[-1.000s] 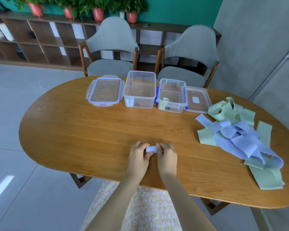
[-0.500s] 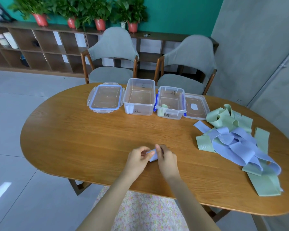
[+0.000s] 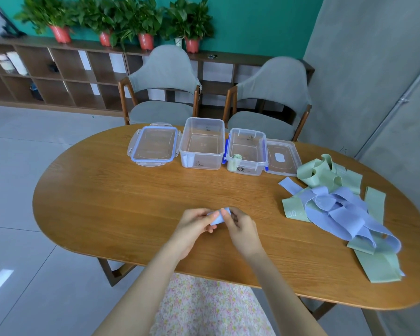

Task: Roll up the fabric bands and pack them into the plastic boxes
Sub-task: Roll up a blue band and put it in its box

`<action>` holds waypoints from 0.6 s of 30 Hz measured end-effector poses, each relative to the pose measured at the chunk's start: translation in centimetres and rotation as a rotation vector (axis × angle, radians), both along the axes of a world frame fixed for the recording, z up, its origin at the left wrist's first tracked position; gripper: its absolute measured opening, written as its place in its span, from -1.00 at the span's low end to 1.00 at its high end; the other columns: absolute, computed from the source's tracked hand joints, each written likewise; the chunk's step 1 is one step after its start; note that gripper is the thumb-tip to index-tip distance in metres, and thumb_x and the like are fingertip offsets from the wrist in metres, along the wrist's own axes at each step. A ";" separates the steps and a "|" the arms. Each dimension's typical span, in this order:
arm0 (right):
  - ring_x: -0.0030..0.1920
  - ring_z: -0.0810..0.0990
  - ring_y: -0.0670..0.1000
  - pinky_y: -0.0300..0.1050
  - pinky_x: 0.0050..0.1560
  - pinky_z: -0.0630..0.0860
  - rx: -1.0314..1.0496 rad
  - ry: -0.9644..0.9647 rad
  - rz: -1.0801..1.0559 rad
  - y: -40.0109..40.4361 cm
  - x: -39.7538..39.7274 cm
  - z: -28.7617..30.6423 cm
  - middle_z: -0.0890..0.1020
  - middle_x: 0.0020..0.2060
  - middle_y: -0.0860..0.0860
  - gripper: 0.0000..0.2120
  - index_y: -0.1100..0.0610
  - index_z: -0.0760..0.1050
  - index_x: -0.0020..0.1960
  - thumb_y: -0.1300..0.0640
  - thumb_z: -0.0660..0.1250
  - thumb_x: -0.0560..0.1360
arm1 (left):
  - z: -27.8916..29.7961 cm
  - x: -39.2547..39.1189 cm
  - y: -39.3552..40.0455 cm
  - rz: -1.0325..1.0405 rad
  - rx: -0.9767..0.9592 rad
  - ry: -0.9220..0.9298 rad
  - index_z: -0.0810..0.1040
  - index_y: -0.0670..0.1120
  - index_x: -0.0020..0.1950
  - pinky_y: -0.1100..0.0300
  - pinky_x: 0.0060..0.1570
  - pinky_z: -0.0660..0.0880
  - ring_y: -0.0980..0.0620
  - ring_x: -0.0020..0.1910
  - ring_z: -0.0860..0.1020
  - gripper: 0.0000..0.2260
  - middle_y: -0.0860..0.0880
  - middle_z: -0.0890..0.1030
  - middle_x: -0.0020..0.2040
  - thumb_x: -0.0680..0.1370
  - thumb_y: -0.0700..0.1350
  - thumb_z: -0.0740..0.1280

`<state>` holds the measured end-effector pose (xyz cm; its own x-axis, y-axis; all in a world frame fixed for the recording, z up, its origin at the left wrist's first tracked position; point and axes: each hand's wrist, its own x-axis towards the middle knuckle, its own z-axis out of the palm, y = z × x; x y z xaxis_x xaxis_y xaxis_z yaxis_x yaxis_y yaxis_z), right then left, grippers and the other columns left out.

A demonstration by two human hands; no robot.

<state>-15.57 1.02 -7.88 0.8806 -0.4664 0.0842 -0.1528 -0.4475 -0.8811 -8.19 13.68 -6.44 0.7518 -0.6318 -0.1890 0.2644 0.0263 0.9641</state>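
My left hand (image 3: 196, 223) and my right hand (image 3: 241, 226) are close together above the wooden table (image 3: 107, 202), near its front edge. Both arms reach forward from the bottom of the view. Between my hands is a little blue roll (image 3: 218, 217) of fabric band. My left fingers curl under it and my left thumb sits on top. My right fingers pinch its other end. The roll is small, soft and round like a tube.

The table is oval, smooth and brown with wood lines in it. At the far side stand two clear plastic boxes. The big box (image 3: 202, 144) has a white roll in its near left corner. The small box (image 3: 247, 151) has a green roll (image 3: 235, 160) in its near left corner. A clear lid with blue edge (image 3: 153, 147) lies flat left of the big box. Another lid (image 3: 281, 157) lies right of the small box.

On my right is a floppy pile of loose bands (image 3: 337, 209), blue ones and pale green ones, all tangled and flat like ribbons.
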 end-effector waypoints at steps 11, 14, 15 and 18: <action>-0.27 0.54 0.02 -0.07 -0.17 0.46 0.094 -0.047 0.008 0.2 0.1 1.5 0.62 -0.29 0.07 -0.74 0.00 0.57 -0.04 -0.16 0.23 0.54 | 1.2 0.5 0.0 -0.010 -0.040 0.225 0.61 -0.31 -0.03 0.32 -0.38 0.37 0.09 -0.41 0.42 -0.80 -0.12 0.54 -0.31 0.53 -0.15 0.35; -0.23 0.57 0.03 -0.10 -0.15 0.47 0.056 -0.032 -0.005 0.3 0.3 1.7 0.64 -0.28 0.09 -0.71 0.06 0.57 -0.05 -0.14 0.23 0.55 | 1.2 0.4 0.0 -0.019 -0.060 0.235 0.58 -0.34 0.02 0.32 -0.40 0.36 0.08 -0.41 0.41 -0.72 -0.12 0.52 -0.32 0.54 -0.11 0.35; -0.33 0.52 -0.05 -0.18 -0.25 0.44 0.039 -0.010 -0.020 0.3 0.4 1.8 0.61 -0.37 0.01 -0.69 0.09 0.56 -0.09 -0.13 0.22 0.56 | 1.2 0.3 0.0 -0.013 -0.042 0.174 0.57 -0.35 0.03 0.30 -0.40 0.37 0.06 -0.40 0.43 -0.70 -0.13 0.53 -0.30 0.53 -0.09 0.36; -0.48 0.40 -0.18 -0.34 -0.38 0.30 0.022 0.037 -0.071 0.3 0.8 2.1 0.45 -0.58 -0.15 -0.64 0.14 0.54 -0.20 -0.09 0.20 0.58 | 1.5 0.1 -0.3 0.028 0.042 -0.019 0.59 -0.27 -0.02 0.28 -0.37 0.40 0.06 -0.37 0.47 -0.74 -0.14 0.56 -0.28 0.53 -0.06 0.35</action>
